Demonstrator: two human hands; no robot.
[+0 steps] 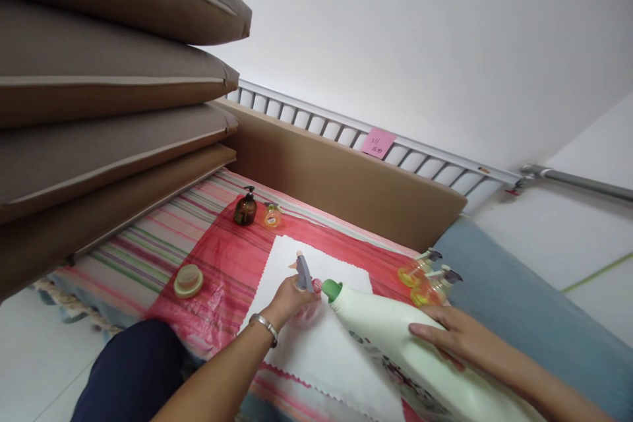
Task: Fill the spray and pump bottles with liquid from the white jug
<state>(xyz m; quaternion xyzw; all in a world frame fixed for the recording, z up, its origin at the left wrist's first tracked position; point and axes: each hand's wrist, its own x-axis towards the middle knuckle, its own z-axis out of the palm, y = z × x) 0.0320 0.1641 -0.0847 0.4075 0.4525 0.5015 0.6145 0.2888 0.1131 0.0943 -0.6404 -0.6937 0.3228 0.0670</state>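
My left hand is wrapped round a small clear spray bottle with a grey trigger head, standing on a white cloth. My right hand grips a large white bottle tilted on its side, its green spout right against the small bottle's neck. A metal bracelet is on my left wrist.
A red plastic sheet lies over a striped mat. On it are a dark pump bottle, a small orange bottle, a round lid and two spray bottles at the right. Stacked brown cushions overhang on the left.
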